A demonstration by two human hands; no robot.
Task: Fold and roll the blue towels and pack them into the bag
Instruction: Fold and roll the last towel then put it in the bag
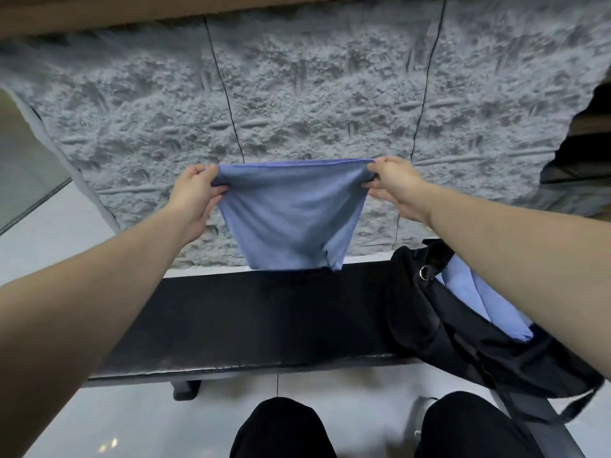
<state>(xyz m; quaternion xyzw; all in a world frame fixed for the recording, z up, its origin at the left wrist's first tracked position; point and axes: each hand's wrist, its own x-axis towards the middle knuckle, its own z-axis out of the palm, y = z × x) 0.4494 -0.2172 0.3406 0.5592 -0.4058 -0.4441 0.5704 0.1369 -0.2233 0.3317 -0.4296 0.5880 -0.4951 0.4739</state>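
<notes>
A blue towel [292, 214] hangs in the air in front of me, stretched between both hands above the far edge of a black bench [238, 319]. My left hand [195, 196] pinches its top left corner and my right hand [393, 185] pinches its top right corner. The towel's lower edge dangles just over the bench. A black bag [463, 338] lies open on the right end of the bench, under my right forearm. More blue towel cloth [463, 292] shows inside its opening.
A grey textured stone wall [297, 94] stands right behind the bench. The floor [49, 233] is pale and glossy. My knees in black trousers [281, 431] are at the bottom edge, close to the bench's front. A dark gap [585, 143] opens at the right.
</notes>
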